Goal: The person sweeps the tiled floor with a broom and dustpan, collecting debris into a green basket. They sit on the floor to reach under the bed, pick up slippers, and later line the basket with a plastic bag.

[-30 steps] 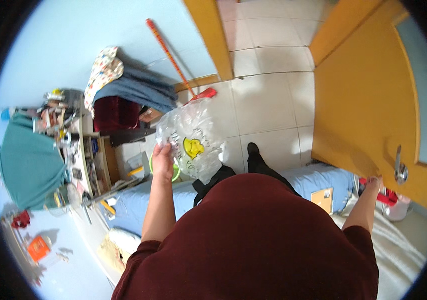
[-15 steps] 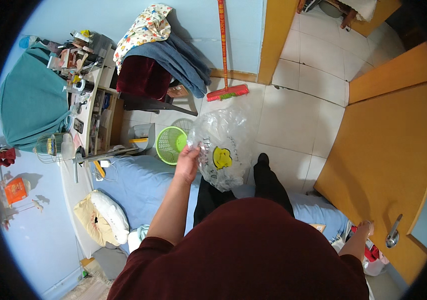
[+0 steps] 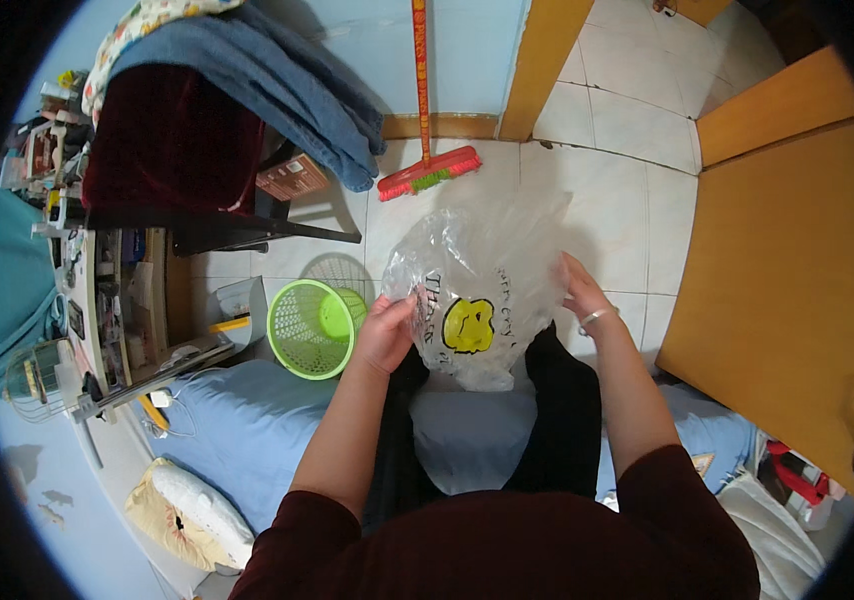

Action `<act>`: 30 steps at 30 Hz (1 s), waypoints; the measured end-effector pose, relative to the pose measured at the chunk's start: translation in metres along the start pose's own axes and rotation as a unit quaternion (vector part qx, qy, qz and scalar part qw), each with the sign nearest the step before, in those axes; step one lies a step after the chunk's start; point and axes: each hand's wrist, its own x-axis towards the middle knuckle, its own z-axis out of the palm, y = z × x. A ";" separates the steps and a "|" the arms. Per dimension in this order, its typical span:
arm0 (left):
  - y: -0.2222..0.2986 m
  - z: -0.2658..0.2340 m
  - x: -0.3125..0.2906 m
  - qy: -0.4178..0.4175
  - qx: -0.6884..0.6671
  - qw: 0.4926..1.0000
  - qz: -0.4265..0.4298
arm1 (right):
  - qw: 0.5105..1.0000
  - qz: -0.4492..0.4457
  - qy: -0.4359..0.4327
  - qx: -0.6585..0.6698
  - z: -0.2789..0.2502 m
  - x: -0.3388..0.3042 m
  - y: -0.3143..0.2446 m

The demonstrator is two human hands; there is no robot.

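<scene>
Between my two hands hangs a clear plastic bag (image 3: 492,265), puffed out, with a yellow cartoon shape and dark lettering on it. My left hand (image 3: 387,332) grips its left edge, the thumb lying over the film. At the opposite edge my right hand (image 3: 583,288), with a bracelet at the wrist, is closed on the plastic. Left of the bag a light green mesh wastebasket (image 3: 292,335) stands on the floor, its inside showing bare green plastic.
A red broom (image 3: 430,173) leans on the wall ahead. At the left are a dark red chair (image 3: 172,140) draped with jeans (image 3: 257,75), a grey dustpan (image 3: 242,305) and a cluttered desk (image 3: 82,300). A bed with blue sheets (image 3: 237,410) lies beneath me. At the right stands a wooden door (image 3: 777,270).
My right hand has come from beside the door to the bag's right edge and taken hold of it. The bag is spread wider. The view has shifted toward the chair and basket.
</scene>
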 end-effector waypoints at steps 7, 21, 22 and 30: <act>-0.019 -0.072 -0.004 0.018 0.023 0.993 0.113 | 0.980 -0.113 -0.102 -0.131 0.058 0.006 0.007; -0.123 -0.031 -0.100 -0.008 0.539 0.800 0.264 | 0.846 -0.428 0.146 -0.283 0.068 -0.086 0.072; -0.153 -0.059 -0.076 -0.064 0.584 0.740 0.328 | 0.857 -0.426 0.078 -0.280 0.098 -0.090 0.088; -0.112 -0.035 -0.095 0.211 0.449 0.824 0.273 | 0.836 -0.408 -0.070 -0.359 0.133 -0.110 0.110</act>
